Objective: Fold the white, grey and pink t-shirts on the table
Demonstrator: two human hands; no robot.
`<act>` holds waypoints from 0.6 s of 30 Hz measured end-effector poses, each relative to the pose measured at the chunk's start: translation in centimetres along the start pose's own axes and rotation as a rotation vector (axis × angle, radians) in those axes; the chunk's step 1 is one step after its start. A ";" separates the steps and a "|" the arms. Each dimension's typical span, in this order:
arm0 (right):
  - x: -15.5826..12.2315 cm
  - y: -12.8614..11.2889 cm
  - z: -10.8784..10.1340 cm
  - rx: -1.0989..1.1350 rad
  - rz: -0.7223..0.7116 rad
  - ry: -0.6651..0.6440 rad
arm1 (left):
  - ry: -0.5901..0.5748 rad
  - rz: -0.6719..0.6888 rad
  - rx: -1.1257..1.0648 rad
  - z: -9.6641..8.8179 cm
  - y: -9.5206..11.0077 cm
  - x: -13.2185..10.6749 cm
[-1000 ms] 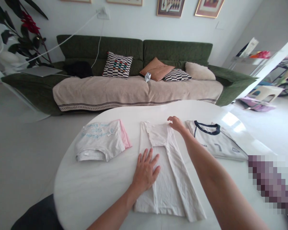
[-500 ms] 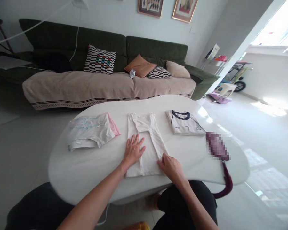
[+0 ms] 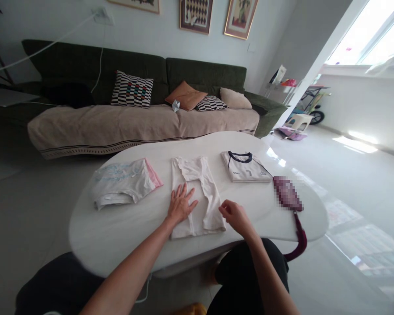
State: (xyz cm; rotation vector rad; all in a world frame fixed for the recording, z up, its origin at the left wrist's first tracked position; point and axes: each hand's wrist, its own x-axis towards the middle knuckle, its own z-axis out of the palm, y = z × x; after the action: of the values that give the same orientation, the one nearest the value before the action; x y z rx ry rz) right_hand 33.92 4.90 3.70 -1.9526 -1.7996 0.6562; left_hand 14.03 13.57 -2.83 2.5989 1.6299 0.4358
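Presently, in the head view, we see the thin white cloth garment (image 3: 198, 214) lying on the glossy white rounded table (image 3: 101, 236), between the folded light-grey shirt with blue lettering (image 3: 123, 183) and the folded white jersey with a navy collar (image 3: 251, 174). Our left hand (image 3: 180, 205) lies palm-down on the garment, fingers spread, grasping nothing. Our right hand (image 3: 235, 215) is curled just beside the garment's right edge; we cannot tell whether it pinches fabric. Caution: the long folded strip (image 3: 211, 197) on the right lies wavy; pressed as is, it could crease. If our left palm bears unevenly, the garment could slip askew on the smooth table.
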 end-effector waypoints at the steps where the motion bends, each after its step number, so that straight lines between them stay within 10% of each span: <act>1: -0.6 1.0 -0.5 -0.033 0.001 0.049 | -0.006 -0.004 -0.002 -0.1 0.0 0.0; 6: -3.6 3.2 0.0 -0.002 -0.157 -0.047 | -0.005 -0.011 -0.014 -0.3 0.2 -0.1; 18: -5.1 4.0 3.2 -0.245 -0.107 0.240 | 0.017 -0.002 -0.024 -0.2 0.0 -0.1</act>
State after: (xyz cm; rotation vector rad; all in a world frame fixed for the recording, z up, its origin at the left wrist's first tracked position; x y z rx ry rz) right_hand 34.96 -0.58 -0.83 -1.9710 -1.8863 0.1633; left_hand 13.98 13.44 -2.67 2.5827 1.6222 0.4755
